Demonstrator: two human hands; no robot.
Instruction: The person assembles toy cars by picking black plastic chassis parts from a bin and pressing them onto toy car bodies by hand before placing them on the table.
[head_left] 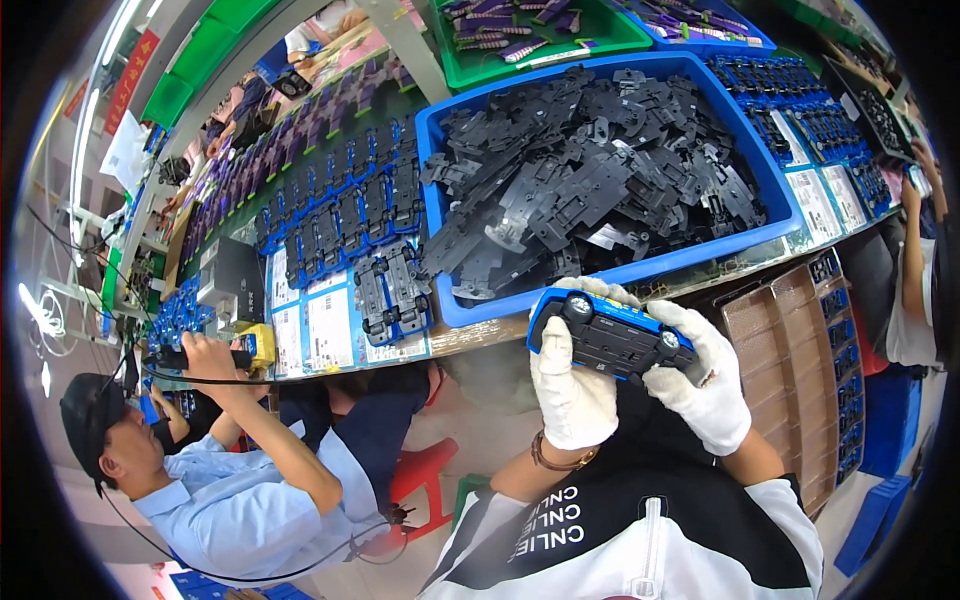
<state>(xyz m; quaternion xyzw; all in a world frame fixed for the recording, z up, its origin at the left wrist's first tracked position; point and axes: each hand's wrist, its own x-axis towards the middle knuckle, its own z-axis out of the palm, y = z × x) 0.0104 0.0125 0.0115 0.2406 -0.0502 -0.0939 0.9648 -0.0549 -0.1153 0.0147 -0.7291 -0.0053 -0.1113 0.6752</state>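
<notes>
Between my two white-gloved hands is a blue toy car (612,342), tipped so its black underside and wheels face me. My left hand (572,400) is closed round its left end, the thumb lying against the underside. At the other end my right hand (708,385) grips it, with fingers over the far edge and thumb at the near side. Just beyond the car stands a large blue bin (640,268) heaped with black plastic chassis plates (590,180). The sides of the car under my fingers are hidden.
Left of the bin, blue-and-black car bodies (390,290) stand in rows on the table. Behind it, a green bin (560,62) holds purple parts. A co-worker (240,480) sits at left, holding a dark tool. Brown partitioned trays (780,350) lie at my right.
</notes>
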